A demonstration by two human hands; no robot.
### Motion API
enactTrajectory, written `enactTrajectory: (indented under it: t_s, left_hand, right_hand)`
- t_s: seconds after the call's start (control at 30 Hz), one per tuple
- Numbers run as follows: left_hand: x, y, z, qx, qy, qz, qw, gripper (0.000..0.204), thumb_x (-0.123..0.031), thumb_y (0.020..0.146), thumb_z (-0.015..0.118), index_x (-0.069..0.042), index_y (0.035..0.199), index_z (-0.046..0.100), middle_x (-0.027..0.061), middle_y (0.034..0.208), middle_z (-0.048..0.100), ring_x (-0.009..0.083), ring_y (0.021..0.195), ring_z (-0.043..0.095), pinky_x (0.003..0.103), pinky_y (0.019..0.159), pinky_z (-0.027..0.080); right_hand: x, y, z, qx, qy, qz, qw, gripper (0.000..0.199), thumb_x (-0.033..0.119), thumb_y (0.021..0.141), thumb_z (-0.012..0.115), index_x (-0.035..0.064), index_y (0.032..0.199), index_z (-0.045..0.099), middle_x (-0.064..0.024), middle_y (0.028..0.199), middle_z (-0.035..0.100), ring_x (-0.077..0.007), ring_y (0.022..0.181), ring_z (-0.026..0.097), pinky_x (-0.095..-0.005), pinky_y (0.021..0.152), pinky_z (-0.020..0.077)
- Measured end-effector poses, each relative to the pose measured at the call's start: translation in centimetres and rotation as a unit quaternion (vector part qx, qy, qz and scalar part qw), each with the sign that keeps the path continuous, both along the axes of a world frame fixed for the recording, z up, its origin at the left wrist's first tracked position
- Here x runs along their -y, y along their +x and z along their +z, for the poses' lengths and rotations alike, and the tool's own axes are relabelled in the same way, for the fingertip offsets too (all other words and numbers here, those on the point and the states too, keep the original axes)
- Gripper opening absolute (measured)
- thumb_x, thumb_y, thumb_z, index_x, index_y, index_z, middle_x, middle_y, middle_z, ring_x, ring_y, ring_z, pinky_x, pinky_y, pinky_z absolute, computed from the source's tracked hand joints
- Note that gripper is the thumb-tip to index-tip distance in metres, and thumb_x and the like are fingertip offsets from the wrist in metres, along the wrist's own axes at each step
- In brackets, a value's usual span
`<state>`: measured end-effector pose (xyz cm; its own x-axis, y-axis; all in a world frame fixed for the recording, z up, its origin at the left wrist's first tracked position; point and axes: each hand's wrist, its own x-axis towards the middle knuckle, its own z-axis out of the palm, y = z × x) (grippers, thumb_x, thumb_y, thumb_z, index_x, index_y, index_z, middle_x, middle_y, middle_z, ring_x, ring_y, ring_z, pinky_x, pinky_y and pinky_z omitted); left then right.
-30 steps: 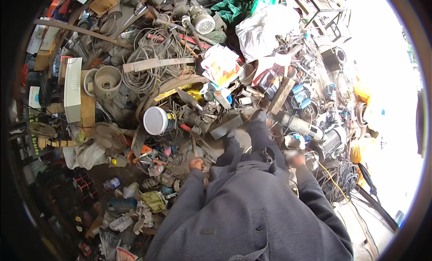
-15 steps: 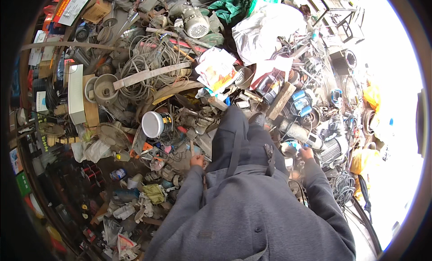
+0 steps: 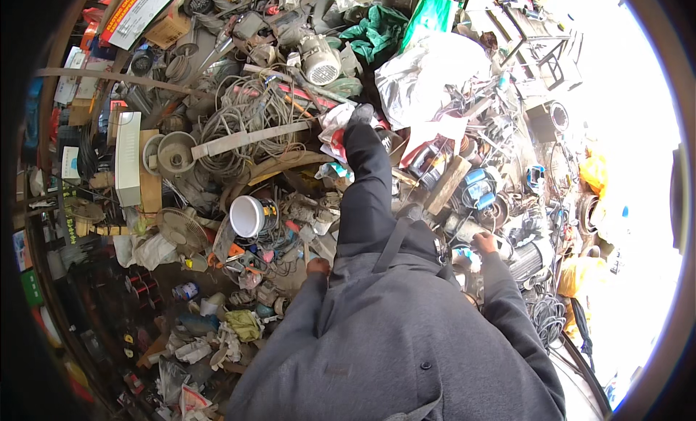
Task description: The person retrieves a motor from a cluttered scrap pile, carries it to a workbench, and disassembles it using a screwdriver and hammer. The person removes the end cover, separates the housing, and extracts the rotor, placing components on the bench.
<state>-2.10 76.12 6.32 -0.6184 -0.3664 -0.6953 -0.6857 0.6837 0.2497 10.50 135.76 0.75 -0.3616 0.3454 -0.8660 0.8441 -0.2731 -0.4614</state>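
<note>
At the left side of my body, my left hand [image 3: 317, 266] is closed, with a slim wooden handle [image 3: 306, 252] rising beside its fingers; the tool's far end blends into the clutter. My right hand [image 3: 484, 242] is out to the right, fingers curled; what they hold, if anything, I cannot make out. It is just beside a grey cylindrical motor [image 3: 460, 228] and above a ribbed dark motor housing [image 3: 530, 263]. My leg [image 3: 366, 182] is stretched forward, its shoe [image 3: 360, 115] on a crumpled white-and-red bag [image 3: 336, 124].
Scrap surrounds me on both sides. A white bucket [image 3: 247, 216] lies tipped at left, near a fan guard [image 3: 181, 230]. Ahead are coiled cables [image 3: 235, 124], a pale motor [image 3: 320, 62] and a large white sack [image 3: 433, 69]. A wooden block [image 3: 447, 185] and blue motor [image 3: 478, 187] lie right of my leg.
One leg has stepped forward onto the crumpled bag. My right hand has moved slightly up and left; my left hand has dropped a little, with the wooden handle now less visible.
</note>
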Motion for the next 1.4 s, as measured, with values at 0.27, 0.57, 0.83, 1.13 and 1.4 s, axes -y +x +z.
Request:
enactTrajectory:
  t_s: [0.27,0.57,0.83,1.13,1.4]
  left_hand:
    - [0.3,-10.6,-5.0,-0.040,0.149,0.148,0.977,0.023,-0.020,0.095,0.065,0.001,0.102,0.071,0.0120,0.087,0.073,0.0204,0.072,0.071,0.038,0.064,0.058]
    - [-7.2,-21.5,-4.8,-0.165,0.249,0.121,0.947,0.022,-0.019,0.102,0.064,-0.004,0.118,0.067,0.0109,0.100,0.070,0.0207,0.085,0.070,0.041,0.076,0.059]
    - [-12.9,-43.6,-6.3,-0.261,0.367,0.135,0.883,0.041,-0.020,0.101,0.065,0.001,0.135,0.055,0.0090,0.122,0.067,0.0190,0.105,0.068,0.034,0.090,0.056]
    - [-29.4,-49.3,-12.4,-0.257,0.343,0.015,0.903,0.017,-0.015,0.097,0.061,0.001,0.104,0.064,0.0181,0.098,0.072,0.0348,0.096,0.071,0.043,0.080,0.055]
    - [-36.3,-44.5,-12.9,-0.250,0.316,-0.162,0.900,0.027,-0.014,0.095,0.061,0.003,0.117,0.060,0.0280,0.100,0.067,0.0457,0.092,0.066,0.053,0.080,0.053]
  right_hand:
    - [-1.2,-2.2,-0.1,0.034,0.031,0.012,0.999,0.020,0.014,0.090,0.063,-0.0046,0.098,0.063,-0.0139,0.073,0.067,-0.0222,0.051,0.063,-0.0337,0.042,0.0480]
    - [-2.7,-15.8,0.8,0.013,0.095,0.164,0.982,0.028,0.022,0.094,0.062,-0.0044,0.099,0.070,-0.0124,0.077,0.073,-0.0211,0.058,0.070,-0.0333,0.051,0.0538]
    - [2.0,-42.1,-4.6,-0.126,0.098,0.297,0.942,0.035,0.027,0.087,0.064,-0.0060,0.093,0.074,-0.0168,0.080,0.075,-0.0235,0.070,0.072,-0.0371,0.066,0.0555]
    - [14.3,-70.6,-5.7,-0.219,0.195,0.443,0.847,0.043,0.037,0.087,0.069,-0.0058,0.094,0.071,-0.0276,0.088,0.072,-0.0425,0.090,0.072,-0.0492,0.082,0.0550]
    - [22.5,-85.2,-5.3,-0.207,0.224,0.442,0.844,0.072,0.047,0.082,0.077,-0.0145,0.116,0.059,-0.0337,0.101,0.071,-0.0438,0.104,0.071,-0.0489,0.090,0.0542]
